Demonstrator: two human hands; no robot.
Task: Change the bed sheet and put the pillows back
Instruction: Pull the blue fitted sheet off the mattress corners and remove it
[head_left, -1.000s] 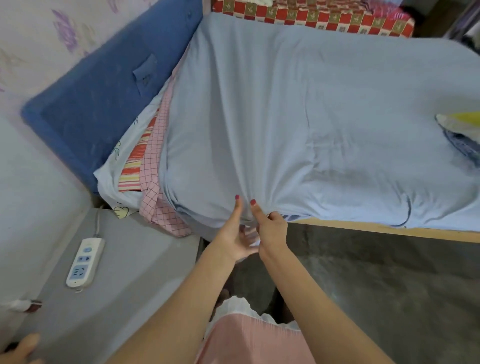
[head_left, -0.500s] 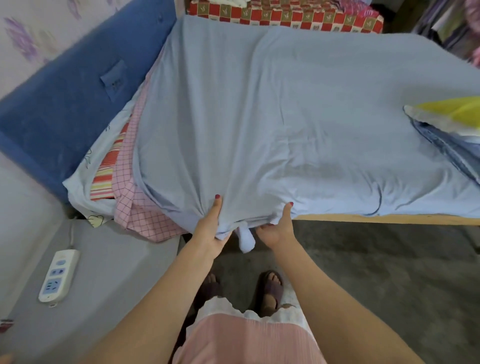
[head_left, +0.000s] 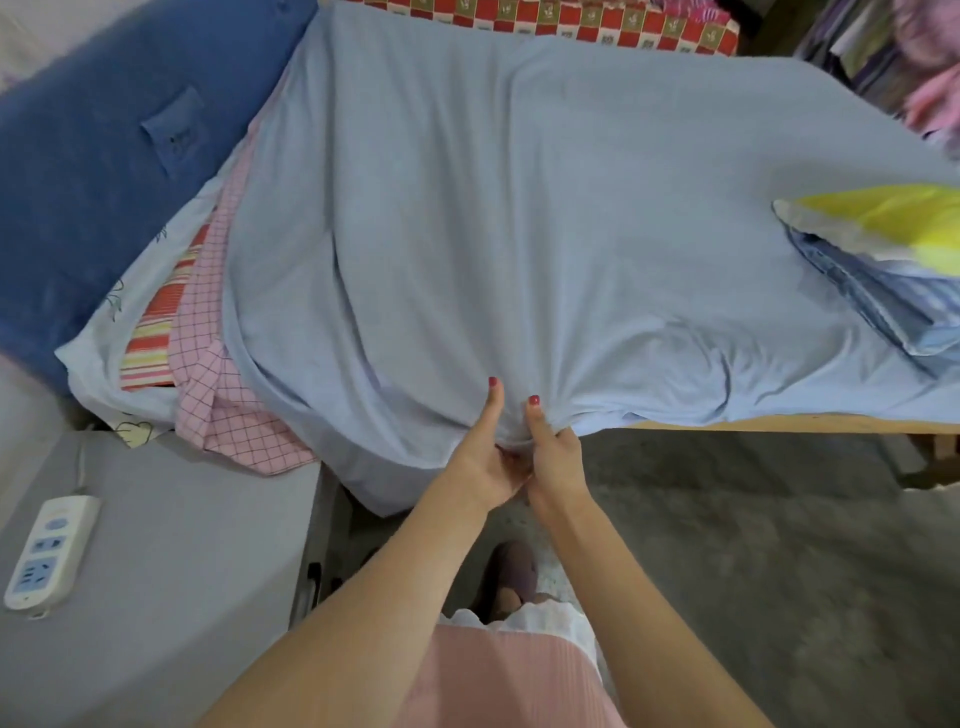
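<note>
A light blue bed sheet (head_left: 519, 234) is spread over the bed, with folds radiating from its near edge. My left hand (head_left: 485, 452) and my right hand (head_left: 553, 454) sit side by side at that edge, each gripping a bunch of the sheet with the thumb on top. The fingers underneath are hidden by cloth. A pillow (head_left: 893, 249) in yellow, white and blue lies on the sheet at the right edge of view. Older layers, pink checked cloth (head_left: 218, 395) and striped cloth (head_left: 156, 332), stick out at the head end.
A blue padded headboard (head_left: 104, 171) stands at the left. A grey bedside cabinet (head_left: 171, 571) below it carries a white power strip (head_left: 49, 553). The wooden bed frame (head_left: 779, 423) shows under the sheet. A red checked cloth (head_left: 571, 23) lies along the far side. Grey floor is at the right.
My two hands, apart half a second ago, have come together at the sheet's near edge, bunching the cloth between them. The hanging tail of sheet is no longer visible.
</note>
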